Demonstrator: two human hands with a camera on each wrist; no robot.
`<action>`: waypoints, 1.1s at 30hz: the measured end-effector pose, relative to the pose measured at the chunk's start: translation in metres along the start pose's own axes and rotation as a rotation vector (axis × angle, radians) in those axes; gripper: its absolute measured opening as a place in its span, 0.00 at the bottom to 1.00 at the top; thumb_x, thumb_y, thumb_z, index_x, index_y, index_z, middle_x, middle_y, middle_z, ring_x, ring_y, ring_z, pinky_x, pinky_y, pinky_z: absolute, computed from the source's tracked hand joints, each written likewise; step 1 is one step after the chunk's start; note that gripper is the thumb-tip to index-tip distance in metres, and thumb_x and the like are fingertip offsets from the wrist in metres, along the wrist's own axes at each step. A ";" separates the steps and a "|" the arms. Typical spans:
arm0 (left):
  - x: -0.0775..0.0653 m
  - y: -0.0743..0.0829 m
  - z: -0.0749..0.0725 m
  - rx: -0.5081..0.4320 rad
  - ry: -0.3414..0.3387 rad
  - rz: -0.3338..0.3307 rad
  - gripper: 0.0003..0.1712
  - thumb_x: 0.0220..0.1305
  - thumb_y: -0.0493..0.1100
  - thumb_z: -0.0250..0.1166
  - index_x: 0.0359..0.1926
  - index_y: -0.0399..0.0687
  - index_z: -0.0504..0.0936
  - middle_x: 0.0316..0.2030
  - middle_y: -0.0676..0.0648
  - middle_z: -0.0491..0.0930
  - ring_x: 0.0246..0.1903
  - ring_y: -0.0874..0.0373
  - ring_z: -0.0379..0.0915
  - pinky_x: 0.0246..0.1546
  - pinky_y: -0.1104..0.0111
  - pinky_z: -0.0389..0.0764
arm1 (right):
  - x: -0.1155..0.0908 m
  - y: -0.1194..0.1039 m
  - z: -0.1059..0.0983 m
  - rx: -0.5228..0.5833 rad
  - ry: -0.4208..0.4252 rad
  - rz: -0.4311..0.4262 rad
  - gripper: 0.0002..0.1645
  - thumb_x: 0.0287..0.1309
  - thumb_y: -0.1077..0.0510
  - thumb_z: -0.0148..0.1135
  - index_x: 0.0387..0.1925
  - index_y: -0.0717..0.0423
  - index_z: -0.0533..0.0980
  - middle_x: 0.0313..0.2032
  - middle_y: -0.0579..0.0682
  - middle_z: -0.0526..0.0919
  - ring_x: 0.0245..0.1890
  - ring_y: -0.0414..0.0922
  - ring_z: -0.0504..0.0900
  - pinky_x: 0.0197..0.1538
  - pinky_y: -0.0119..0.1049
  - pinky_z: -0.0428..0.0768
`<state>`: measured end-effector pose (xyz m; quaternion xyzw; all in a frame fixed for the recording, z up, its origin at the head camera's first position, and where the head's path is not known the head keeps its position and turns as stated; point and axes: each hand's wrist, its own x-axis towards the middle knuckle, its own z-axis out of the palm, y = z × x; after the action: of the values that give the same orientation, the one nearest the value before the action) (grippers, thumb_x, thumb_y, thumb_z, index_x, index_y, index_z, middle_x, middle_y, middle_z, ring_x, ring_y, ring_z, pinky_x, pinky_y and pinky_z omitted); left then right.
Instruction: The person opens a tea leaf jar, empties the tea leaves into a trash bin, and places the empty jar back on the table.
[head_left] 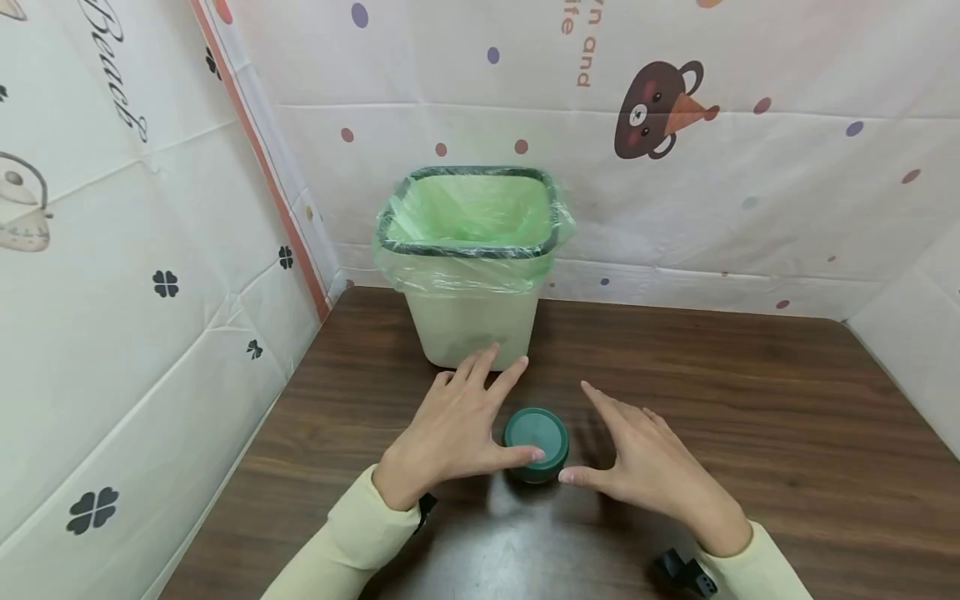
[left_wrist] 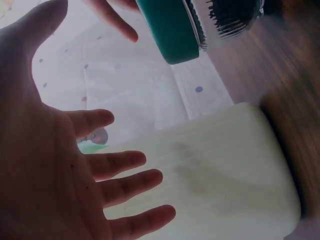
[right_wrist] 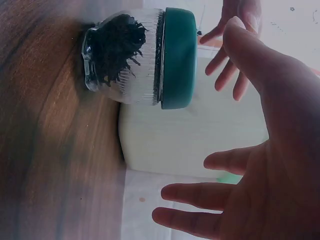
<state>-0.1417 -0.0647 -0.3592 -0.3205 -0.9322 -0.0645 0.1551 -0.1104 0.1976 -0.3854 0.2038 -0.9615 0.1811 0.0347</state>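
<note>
White clover-print cloth [head_left: 195, 225] left of the brown wooden table [head_left: 750, 400] reads "Beach"; white dotted cloth [head_left: 420, 75] beyond its far edge, "and", "ife".

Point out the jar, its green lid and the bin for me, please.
Jar [right_wrist: 144, 67], right wrist view: on its clear side.
Green lid [head_left: 536, 429], head view: on its top.
Bin [head_left: 468, 317], head view: on its front wall.

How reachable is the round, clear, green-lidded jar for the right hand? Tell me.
Probably yes: the empty right hand is beside the green-lidded jar, with nothing visible between them.

Jar [head_left: 536, 442] flanked by left fingers [head_left: 509, 380], right fingers [head_left: 606, 408], bin [head_left: 474, 321] blocking beyond, free tabletop [head_left: 525, 546] in front.
</note>
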 end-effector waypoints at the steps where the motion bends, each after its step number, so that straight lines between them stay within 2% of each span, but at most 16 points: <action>1: 0.000 0.000 0.000 -0.004 -0.004 0.004 0.58 0.43 0.86 0.40 0.71 0.60 0.53 0.66 0.39 0.56 0.60 0.47 0.56 0.40 0.50 0.74 | 0.000 0.000 0.000 0.000 0.000 -0.002 0.66 0.36 0.17 0.53 0.71 0.45 0.48 0.62 0.55 0.66 0.58 0.52 0.65 0.54 0.69 0.62; 14: 0.000 0.001 0.005 -0.044 -0.102 -0.019 0.57 0.45 0.85 0.41 0.71 0.61 0.51 0.65 0.41 0.57 0.59 0.48 0.57 0.44 0.47 0.72 | 0.001 -0.003 0.007 -0.012 -0.032 -0.017 0.68 0.32 0.16 0.55 0.71 0.46 0.50 0.61 0.55 0.68 0.58 0.51 0.66 0.54 0.67 0.63; 23: 0.003 0.006 0.008 -0.042 -0.107 0.006 0.59 0.42 0.86 0.44 0.71 0.62 0.52 0.63 0.43 0.61 0.57 0.49 0.60 0.43 0.47 0.72 | -0.002 -0.003 0.008 -0.014 -0.028 -0.026 0.69 0.31 0.16 0.56 0.71 0.45 0.49 0.60 0.55 0.69 0.57 0.51 0.67 0.53 0.65 0.66; 33: 0.003 0.014 0.010 -0.064 -0.137 0.030 0.59 0.40 0.85 0.48 0.71 0.62 0.53 0.64 0.43 0.61 0.55 0.48 0.62 0.42 0.48 0.73 | -0.004 -0.005 0.011 -0.008 -0.031 -0.023 0.69 0.29 0.17 0.58 0.71 0.45 0.51 0.61 0.54 0.68 0.57 0.50 0.67 0.54 0.64 0.66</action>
<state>-0.1377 -0.0498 -0.3673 -0.3431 -0.9331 -0.0698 0.0815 -0.1041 0.1906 -0.3943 0.2176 -0.9602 0.1739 0.0227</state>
